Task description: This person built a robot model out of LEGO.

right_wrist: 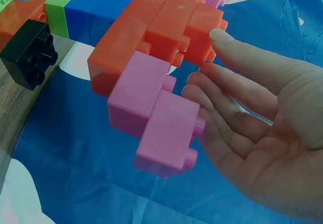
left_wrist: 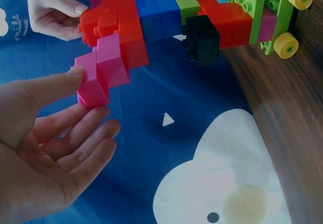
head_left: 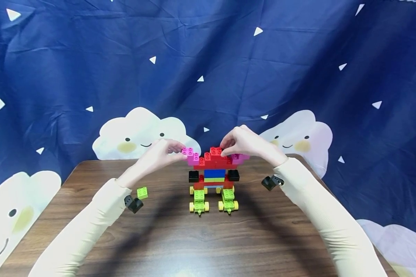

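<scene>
On the table stands a toy built of building bricks [head_left: 215, 174], with red bricks [head_left: 215, 163] stepped at the top and blue and green bricks below. Pink bricks [left_wrist: 112, 60] jut out at both upper sides. With thumb and fingertips, my left hand [head_left: 161, 152] pinches the outer pink brick [left_wrist: 92, 80] on the left. The right hand [head_left: 240, 142] pinches the top red brick [right_wrist: 202, 32], thumb on one side and index fingertip on the other. Beside that hand, the right pink bricks [right_wrist: 166, 128] stick out untouched.
Black bricks [head_left: 193, 176] project at both sides of the build. Green wheeled bases [head_left: 199, 196] with yellow wheels carry it. One loose green brick [head_left: 142, 192] lies on the wooden table [head_left: 180, 238] near the left wrist. A blue cloth [head_left: 208, 57] hangs behind.
</scene>
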Demonstrator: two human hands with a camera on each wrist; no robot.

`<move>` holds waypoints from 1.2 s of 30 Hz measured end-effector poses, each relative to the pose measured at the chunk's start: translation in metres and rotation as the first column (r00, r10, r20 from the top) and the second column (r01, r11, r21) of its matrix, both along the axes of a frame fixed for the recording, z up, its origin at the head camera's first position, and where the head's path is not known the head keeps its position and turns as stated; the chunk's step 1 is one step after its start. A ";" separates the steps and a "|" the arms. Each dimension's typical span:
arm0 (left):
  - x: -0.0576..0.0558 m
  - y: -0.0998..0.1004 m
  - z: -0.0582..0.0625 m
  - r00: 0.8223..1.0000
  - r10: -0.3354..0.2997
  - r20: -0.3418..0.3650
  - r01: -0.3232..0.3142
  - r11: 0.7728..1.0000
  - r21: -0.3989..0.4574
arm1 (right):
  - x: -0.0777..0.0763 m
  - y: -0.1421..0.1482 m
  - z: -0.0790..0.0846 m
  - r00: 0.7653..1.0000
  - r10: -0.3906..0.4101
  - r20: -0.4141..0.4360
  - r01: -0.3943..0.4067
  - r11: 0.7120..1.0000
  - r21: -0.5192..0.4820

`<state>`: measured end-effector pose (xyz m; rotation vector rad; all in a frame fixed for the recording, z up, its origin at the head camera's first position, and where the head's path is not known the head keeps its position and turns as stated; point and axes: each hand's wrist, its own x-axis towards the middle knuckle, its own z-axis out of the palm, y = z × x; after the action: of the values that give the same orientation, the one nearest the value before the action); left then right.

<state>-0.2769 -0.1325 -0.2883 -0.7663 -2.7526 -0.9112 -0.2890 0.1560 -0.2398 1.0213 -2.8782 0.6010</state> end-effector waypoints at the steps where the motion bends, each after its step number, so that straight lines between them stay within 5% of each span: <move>1: 0.000 0.000 0.000 1.000 0.000 -0.002 0.000 1.000 0.000 | 0.000 0.000 -0.001 1.000 -0.003 0.000 0.003 1.000 -0.001; 13: 0.000 -0.004 -0.006 0.999 -0.025 -0.035 0.026 0.999 0.035 | -0.003 0.003 -0.005 1.000 -0.013 0.023 0.014 0.999 -0.029; 20: 0.002 -0.027 -0.019 0.999 -0.031 0.005 0.031 0.996 0.078 | -0.002 0.005 -0.005 1.000 -0.008 0.024 0.008 0.999 -0.038; 25: 0.000 -0.062 -0.039 0.999 -0.009 0.033 0.008 0.999 0.031 | -0.002 0.007 -0.005 1.000 -0.004 0.011 0.005 0.998 -0.060; 36: -0.003 -0.139 -0.106 0.991 0.089 0.100 -0.076 0.989 -0.124 | -0.005 0.008 -0.008 0.999 0.028 0.014 -0.027 0.997 -0.071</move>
<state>-0.2802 -0.2717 -0.3947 -0.6338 -2.9295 -0.7987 -0.2935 0.1644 -0.2483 1.0530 -2.8372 0.7105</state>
